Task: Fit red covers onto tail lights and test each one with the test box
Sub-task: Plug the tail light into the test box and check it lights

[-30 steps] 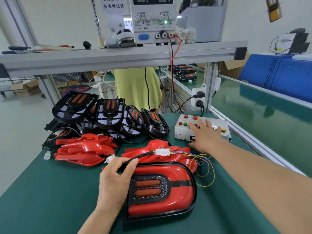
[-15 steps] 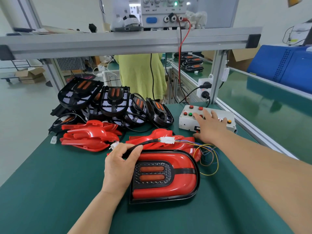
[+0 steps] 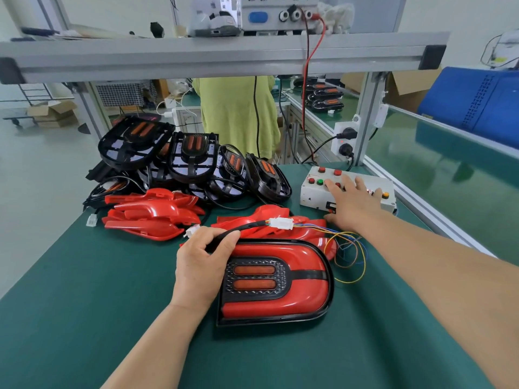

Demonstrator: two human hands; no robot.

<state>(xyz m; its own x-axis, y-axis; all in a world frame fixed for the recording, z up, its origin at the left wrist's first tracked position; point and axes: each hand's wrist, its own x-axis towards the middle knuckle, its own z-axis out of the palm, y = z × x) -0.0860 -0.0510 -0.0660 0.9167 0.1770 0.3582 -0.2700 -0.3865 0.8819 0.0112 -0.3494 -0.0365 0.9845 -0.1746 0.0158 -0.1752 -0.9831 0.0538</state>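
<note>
The fingers of the left hand are curled round a black cable. This hand also rests on the left end of a tail light. The tail light lies flat on the green bench, right in front of the person. Its red cover is already on and looks snug all the way round.

The black cable ends in a white plug. Thin colored wires loop from the plug toward the test box.

The right hand lies on the test box with its fingers straight and spread out. One fingertip is at the small red and green buttons. I cannot tell if it is pushing one down. I also cannot tell if the two orange strips in the tail light are glowing.

So I think this tail light is at the testing step. The cover is done, and only the test is left.

Lots more work waits behind it. A heap of loose red covers sits on the bench. A heap of bare black tail lights leans just behind them. Each of those needs a cover and a test.
</note>
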